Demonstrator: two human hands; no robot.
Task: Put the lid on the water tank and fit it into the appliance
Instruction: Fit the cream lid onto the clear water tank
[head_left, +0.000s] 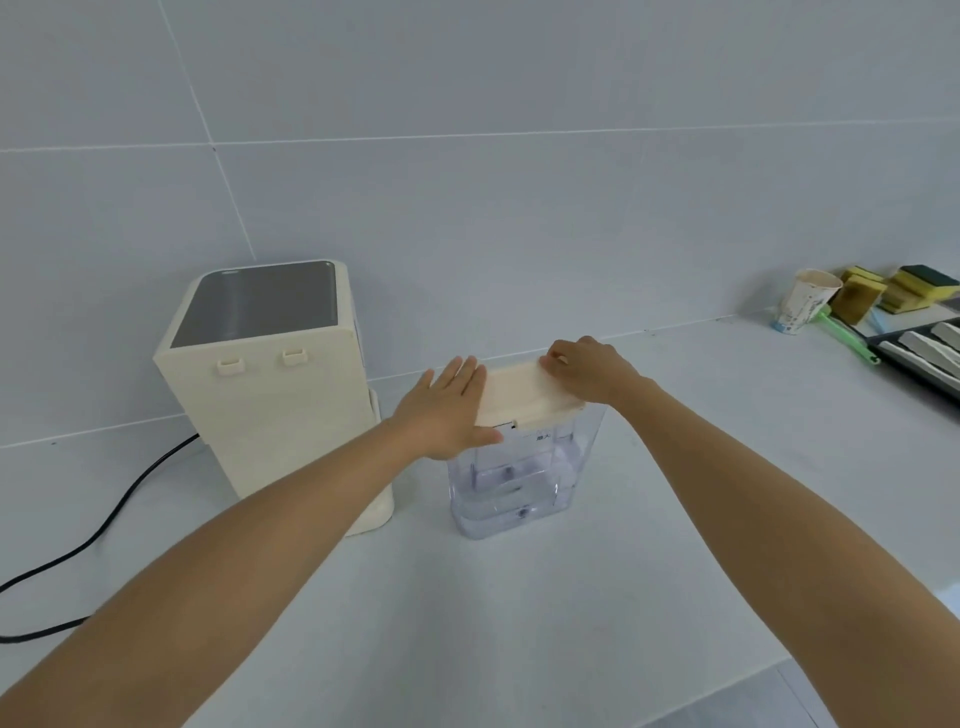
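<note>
On the pale countertop (519, 597), just right of the cream appliance (270, 395), stands the clear water tank (519, 478), upright and holding some water, with the cream lid (524, 392) lying across its top. Lid and tank share one long axis, running from near-left to far-right across the view, and the lid looks slightly tilted, its near-left end lower, so I judge it laid on but not yet pressed home. The left hand (447, 410) is flat, fingers straight and together, palm pressed against the lid's left end and the tank's upper corner; it grips nothing. The right hand (587, 371) is curled over the far-right end, fingertips (553, 364) pressing down on the lid's top; whether the thumb hooks under the rim cannot be told. The relation that matters next: the appliance sits to the left of the tank, nearer the left hand, its back face with two small clips (262, 362) turned this way, its base projecting at the right side, towards the tank. Once the lid seats, the tank would likely travel leftward, long axis kept as is. A black power cord (104, 519) trails off left; a paper cup (802, 301) and sponges (893, 291) stand well apart at far right.
</note>
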